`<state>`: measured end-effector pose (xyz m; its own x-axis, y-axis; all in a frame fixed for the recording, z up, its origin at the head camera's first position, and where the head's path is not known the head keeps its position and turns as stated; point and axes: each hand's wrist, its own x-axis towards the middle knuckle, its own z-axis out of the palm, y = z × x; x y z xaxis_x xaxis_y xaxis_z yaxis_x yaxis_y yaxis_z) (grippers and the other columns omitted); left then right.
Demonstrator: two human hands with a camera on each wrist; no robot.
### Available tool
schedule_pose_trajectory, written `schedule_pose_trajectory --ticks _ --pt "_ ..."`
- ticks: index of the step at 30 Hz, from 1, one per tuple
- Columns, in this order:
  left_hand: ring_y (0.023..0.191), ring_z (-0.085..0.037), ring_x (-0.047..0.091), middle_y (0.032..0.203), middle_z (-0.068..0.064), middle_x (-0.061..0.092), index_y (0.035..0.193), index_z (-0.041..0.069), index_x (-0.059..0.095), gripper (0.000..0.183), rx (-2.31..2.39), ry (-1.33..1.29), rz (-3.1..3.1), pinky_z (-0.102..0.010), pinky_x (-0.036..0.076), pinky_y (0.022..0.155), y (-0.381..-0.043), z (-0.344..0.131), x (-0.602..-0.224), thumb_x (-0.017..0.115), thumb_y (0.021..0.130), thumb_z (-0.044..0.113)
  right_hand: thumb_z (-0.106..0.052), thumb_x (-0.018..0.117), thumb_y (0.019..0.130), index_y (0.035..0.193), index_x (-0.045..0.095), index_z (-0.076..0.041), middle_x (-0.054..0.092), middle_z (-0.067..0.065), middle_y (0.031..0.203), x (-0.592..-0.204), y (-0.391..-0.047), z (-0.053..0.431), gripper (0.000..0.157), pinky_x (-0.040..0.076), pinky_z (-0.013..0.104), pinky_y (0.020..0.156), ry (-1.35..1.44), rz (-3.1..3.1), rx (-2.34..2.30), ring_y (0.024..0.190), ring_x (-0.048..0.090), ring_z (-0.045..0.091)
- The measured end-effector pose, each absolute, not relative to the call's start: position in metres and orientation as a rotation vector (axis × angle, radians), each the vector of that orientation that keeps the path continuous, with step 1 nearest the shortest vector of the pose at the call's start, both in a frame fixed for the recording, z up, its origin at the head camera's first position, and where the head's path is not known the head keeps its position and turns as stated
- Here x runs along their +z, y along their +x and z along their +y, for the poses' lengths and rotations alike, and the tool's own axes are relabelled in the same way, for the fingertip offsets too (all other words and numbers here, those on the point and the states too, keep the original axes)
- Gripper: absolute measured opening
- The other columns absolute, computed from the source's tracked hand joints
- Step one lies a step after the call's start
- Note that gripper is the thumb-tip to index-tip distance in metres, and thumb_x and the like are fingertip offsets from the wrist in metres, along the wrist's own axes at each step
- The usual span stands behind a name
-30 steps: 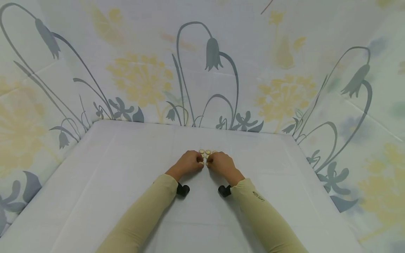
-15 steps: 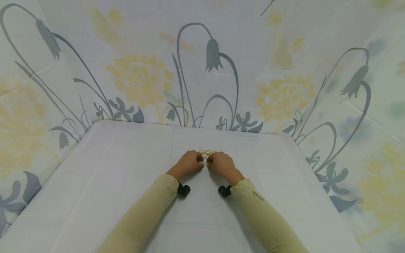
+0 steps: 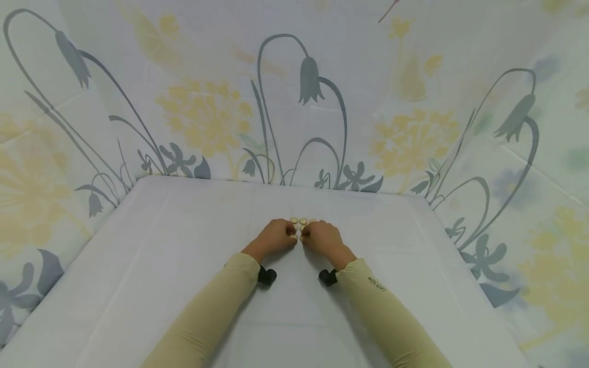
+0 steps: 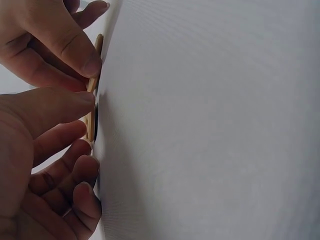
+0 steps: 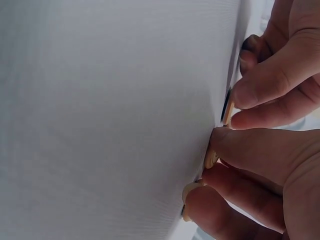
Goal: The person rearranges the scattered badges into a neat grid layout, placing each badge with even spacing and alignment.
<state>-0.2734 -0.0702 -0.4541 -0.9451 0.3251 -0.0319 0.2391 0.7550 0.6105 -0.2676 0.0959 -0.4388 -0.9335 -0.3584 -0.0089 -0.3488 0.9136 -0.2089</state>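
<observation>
Several small round pale wooden discs sit close together on the white tabletop, among them a back-row disc (image 3: pixel 303 221) beyond the fingers. My left hand (image 3: pixel 276 236) pinches a near disc (image 4: pixel 91 125) between thumb and fingers, its edge low against the cloth. Just to the right, my right hand (image 3: pixel 323 239) pinches another disc (image 5: pixel 211 157) the same way. In the right wrist view a further disc (image 5: pixel 186 211) shows by the right fingers. A narrow gap separates the two hands. The fingers partly hide the nearer discs, and markings on them are too small to read.
White cloth covers the table (image 3: pixel 184 214). A backdrop (image 3: pixel 294 117) printed with grey bellflowers and yellow blooms rises behind and at both sides. Black wrist cameras, including the left one (image 3: pixel 267 276), stick out under the sleeves above the table.
</observation>
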Motion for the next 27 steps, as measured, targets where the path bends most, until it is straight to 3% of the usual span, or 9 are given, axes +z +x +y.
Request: schedule_pose_trajectory --ticks 9,12,22,27 --pt "0.085 -0.017 0.059 0.104 -0.009 0.067 0.112 0.007 0.070 0.030 0.963 0.397 2.782 -0.032 0.049 0.077 -0.275 -0.074 -0.451 0.067 0.088 0.024 -0.032 0.067 0.091 0.113 0.073 -0.018 0.072 0.002 0.111 -0.435 -0.270 0.098 0.027 0.053 0.043 0.079 -0.541 3.031 -0.320 0.100 0.067 0.027" --pt "0.089 -0.018 0.061 0.107 -0.009 0.067 0.114 0.009 0.069 0.030 0.954 0.398 2.797 -0.034 0.050 0.080 -0.275 -0.077 -0.449 0.065 0.089 0.027 -0.034 0.067 0.090 0.116 0.071 -0.018 0.071 0.002 0.115 -0.429 -0.270 0.102 0.031 0.053 0.043 0.081 -0.529 3.033 -0.326 0.104 0.066 0.026" --pt "0.101 -0.024 0.060 0.111 -0.010 0.064 0.120 0.007 0.065 0.034 0.872 0.430 2.890 -0.040 0.048 0.090 -0.266 -0.099 -0.432 0.054 0.091 0.019 -0.033 0.063 0.093 0.117 0.070 -0.015 0.069 0.005 0.117 -0.406 -0.265 0.122 0.031 0.054 0.040 0.071 -0.564 3.085 -0.464 0.100 0.066 0.026" --pt "0.107 -0.027 0.060 0.119 -0.013 0.062 0.128 0.006 0.061 0.038 0.817 0.435 2.949 -0.042 0.048 0.092 -0.259 -0.116 -0.418 0.050 0.094 0.021 -0.035 0.060 0.094 0.119 0.069 -0.014 0.066 0.008 0.121 -0.398 -0.264 0.136 0.033 0.053 0.044 0.080 -0.585 3.142 -0.465 0.106 0.064 0.028"
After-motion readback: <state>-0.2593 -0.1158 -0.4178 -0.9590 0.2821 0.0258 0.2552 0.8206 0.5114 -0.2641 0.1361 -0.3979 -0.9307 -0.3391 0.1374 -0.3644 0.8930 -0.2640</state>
